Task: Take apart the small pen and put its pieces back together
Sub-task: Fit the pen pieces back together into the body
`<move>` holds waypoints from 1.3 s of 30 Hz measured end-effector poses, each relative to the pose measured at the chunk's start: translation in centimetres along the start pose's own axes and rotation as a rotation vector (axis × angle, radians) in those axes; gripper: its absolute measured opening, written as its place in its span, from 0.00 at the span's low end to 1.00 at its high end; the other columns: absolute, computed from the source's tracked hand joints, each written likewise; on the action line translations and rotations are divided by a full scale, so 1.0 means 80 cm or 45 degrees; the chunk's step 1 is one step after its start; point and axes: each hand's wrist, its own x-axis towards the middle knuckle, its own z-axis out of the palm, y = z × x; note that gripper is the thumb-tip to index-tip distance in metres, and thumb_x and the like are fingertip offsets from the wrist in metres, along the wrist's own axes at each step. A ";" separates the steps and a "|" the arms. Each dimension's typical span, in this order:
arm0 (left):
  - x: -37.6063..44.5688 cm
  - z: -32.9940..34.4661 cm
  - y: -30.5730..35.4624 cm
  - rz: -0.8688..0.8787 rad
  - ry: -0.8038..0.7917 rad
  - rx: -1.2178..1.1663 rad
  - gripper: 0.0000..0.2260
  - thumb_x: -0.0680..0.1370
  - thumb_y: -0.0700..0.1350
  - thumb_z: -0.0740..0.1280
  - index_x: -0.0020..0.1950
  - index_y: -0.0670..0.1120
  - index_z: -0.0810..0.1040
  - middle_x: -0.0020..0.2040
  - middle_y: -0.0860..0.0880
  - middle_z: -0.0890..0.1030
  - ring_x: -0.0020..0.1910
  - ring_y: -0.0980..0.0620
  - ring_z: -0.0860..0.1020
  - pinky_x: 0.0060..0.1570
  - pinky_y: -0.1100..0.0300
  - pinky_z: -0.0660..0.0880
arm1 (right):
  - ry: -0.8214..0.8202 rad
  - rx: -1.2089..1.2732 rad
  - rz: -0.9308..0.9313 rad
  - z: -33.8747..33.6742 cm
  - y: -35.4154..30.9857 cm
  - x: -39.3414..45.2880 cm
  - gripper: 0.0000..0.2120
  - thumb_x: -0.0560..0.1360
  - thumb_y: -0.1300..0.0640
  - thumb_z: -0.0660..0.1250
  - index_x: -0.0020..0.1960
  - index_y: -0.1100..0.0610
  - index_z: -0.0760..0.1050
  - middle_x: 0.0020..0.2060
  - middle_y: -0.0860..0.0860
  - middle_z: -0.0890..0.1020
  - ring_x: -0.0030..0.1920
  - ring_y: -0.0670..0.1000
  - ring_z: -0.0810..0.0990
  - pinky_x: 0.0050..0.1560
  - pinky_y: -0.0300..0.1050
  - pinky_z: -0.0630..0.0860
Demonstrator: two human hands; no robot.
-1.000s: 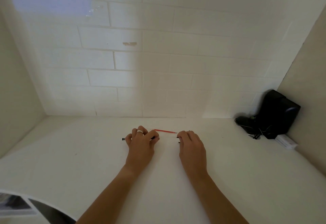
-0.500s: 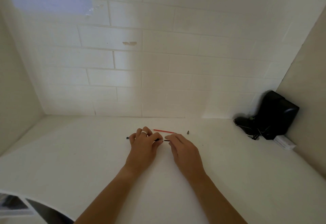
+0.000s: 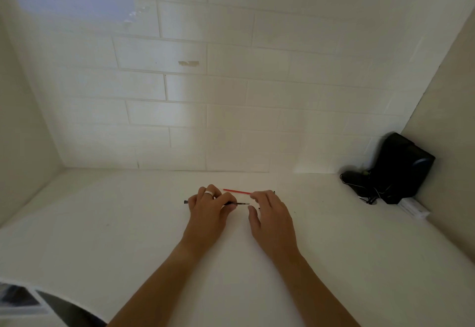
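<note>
Writing: we read no brand, label or lettering anywhere; the pale sheet taped high on the white tiled wall (image 3: 231,82) is blank to us.
Left hand: our left hand (image 3: 209,209), a pale ring on one finger, is closed around the thin black pen barrel (image 3: 231,203), which lies level just over the white tabletop (image 3: 102,236); its dark end pokes out left of the knuckles and its fine tip points right.
Red piece: a slim red refill tube (image 3: 236,192) lies flat on the tabletop just behind both hands.
Right hand: our right hand (image 3: 270,213) is spread and loosely curved, fingertips touching the refill's right end; whether it grips anything we cannot tell.
Far right: a black box-shaped device with tangled cables (image 3: 401,169) sits in the corner.
Change: half a second ago the right fingers reached for the barrel's tip; now they sit further right, covering the small dark piece that lay exposed.
</note>
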 end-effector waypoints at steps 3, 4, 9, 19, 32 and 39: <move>0.000 0.000 0.001 0.024 -0.016 0.003 0.03 0.78 0.50 0.68 0.48 0.58 0.80 0.44 0.54 0.71 0.48 0.54 0.68 0.50 0.58 0.55 | -0.035 -0.023 -0.036 0.004 0.002 -0.001 0.03 0.79 0.57 0.64 0.48 0.54 0.76 0.43 0.48 0.78 0.39 0.50 0.76 0.41 0.46 0.78; -0.001 0.000 0.000 0.040 -0.026 -0.001 0.03 0.78 0.50 0.68 0.48 0.58 0.80 0.44 0.54 0.71 0.48 0.54 0.68 0.50 0.58 0.55 | -0.060 -0.008 -0.053 0.006 0.004 -0.001 0.05 0.80 0.56 0.63 0.48 0.54 0.77 0.43 0.48 0.78 0.39 0.49 0.76 0.41 0.46 0.77; -0.002 -0.001 0.002 0.135 -0.079 -0.016 0.04 0.79 0.50 0.67 0.51 0.58 0.81 0.44 0.55 0.73 0.48 0.54 0.69 0.49 0.56 0.64 | -0.092 0.041 -0.080 0.010 0.008 -0.001 0.10 0.81 0.52 0.59 0.50 0.52 0.79 0.44 0.46 0.78 0.40 0.47 0.77 0.40 0.42 0.77; -0.006 -0.006 0.007 0.181 -0.059 -0.011 0.07 0.79 0.53 0.62 0.48 0.56 0.79 0.41 0.57 0.75 0.43 0.57 0.71 0.45 0.55 0.70 | 0.073 0.165 0.123 -0.007 -0.002 0.001 0.06 0.81 0.53 0.62 0.54 0.51 0.77 0.46 0.45 0.79 0.42 0.43 0.77 0.41 0.36 0.76; -0.006 -0.006 0.007 0.105 -0.063 -0.023 0.05 0.78 0.50 0.61 0.47 0.58 0.77 0.39 0.58 0.75 0.42 0.59 0.71 0.45 0.55 0.70 | 0.140 -0.028 0.617 -0.006 0.019 0.017 0.11 0.77 0.64 0.65 0.56 0.53 0.78 0.49 0.51 0.78 0.52 0.53 0.76 0.41 0.44 0.74; -0.004 -0.002 0.004 0.105 -0.088 -0.001 0.07 0.77 0.52 0.59 0.46 0.57 0.77 0.37 0.58 0.72 0.41 0.58 0.70 0.45 0.55 0.69 | -0.024 -0.109 0.725 0.002 0.037 0.053 0.08 0.79 0.58 0.66 0.56 0.58 0.77 0.52 0.55 0.79 0.54 0.57 0.78 0.49 0.50 0.76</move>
